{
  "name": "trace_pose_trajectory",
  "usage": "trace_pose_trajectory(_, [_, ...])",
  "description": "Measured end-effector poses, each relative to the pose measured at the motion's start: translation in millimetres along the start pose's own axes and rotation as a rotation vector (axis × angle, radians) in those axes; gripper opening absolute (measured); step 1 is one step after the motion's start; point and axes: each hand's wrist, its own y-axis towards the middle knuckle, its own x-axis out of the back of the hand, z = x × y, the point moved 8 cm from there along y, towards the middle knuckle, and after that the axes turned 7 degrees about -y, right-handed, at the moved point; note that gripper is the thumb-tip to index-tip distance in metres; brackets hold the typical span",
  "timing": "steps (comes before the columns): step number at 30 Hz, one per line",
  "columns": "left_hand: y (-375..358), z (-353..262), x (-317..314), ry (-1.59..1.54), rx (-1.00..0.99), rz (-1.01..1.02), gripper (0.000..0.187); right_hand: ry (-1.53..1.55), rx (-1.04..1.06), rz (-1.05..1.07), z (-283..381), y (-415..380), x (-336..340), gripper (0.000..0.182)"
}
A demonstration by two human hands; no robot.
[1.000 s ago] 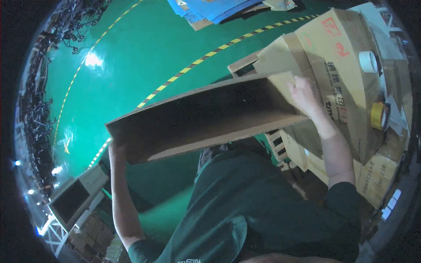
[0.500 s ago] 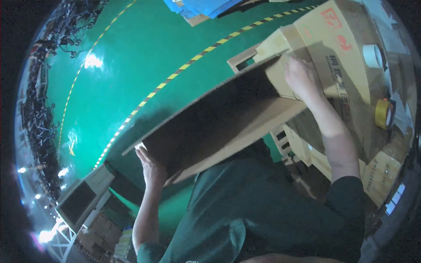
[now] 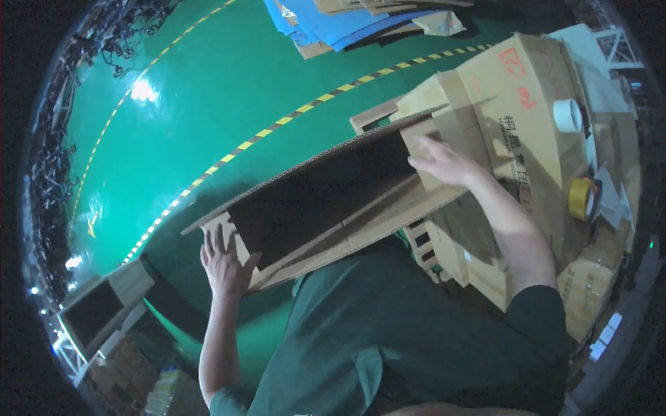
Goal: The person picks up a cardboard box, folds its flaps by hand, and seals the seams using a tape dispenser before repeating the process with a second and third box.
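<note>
A long, narrow cardboard box (image 3: 368, 225) lies slantwise across the view in front of my body, its long side facing me open and its inside dark. At its left end, my left hand (image 3: 227, 269) rests against a short end flap (image 3: 239, 239) with the fingers spread. My right hand (image 3: 444, 163) is at the opposite end flap (image 3: 416, 135), fingers stretched out and thumb apart. Neither hand is wrapped around anything. Beyond the right hand stands a larger printed carton (image 3: 492, 90), close to the box's right end.
A white tape roll (image 3: 567, 116) and a yellow tape roll (image 3: 583, 199) sit on the cartons at right. Blue sheets (image 3: 329, 24) lie on the green floor (image 3: 208, 90) at the top. A striped line (image 3: 277, 125) crosses the floor. Another open box (image 3: 104, 305) is at lower left.
The left hand's fingers have spread over the left end flap, now folded inward. My right hand has opened from a closed grip and shifted left and down. The view has turned slightly.
</note>
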Motion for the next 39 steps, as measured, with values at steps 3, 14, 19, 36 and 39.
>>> trace_pose_trajectory(3, [-28, -3, -11, -0.409, -0.295, 0.013, 0.051, -0.121, 0.165, 0.195, 0, -38, -15, 0.085])
trace_pose_trajectory(14, [-1, 14, -33, 0.003, -0.265, 0.36, 0.043, -0.649, 0.387, 0.301, 51, -13, -29, 0.037])
trace_pose_trajectory(19, [44, 7, -93, 0.139, -0.502, 0.518, 0.022, -0.658, 0.057, 0.625, 16, 37, -33, 0.045])
trace_pose_trajectory(36, [98, -142, 69, -0.449, -0.461, 0.302, 0.052, -0.598, 0.244, -0.383, 13, 59, -30, 0.055])
trace_pose_trajectory(39, [83, -150, 51, -0.357, -0.51, 0.271, 0.051, -0.434, 0.223, -0.34, -1, 55, -37, 0.042])
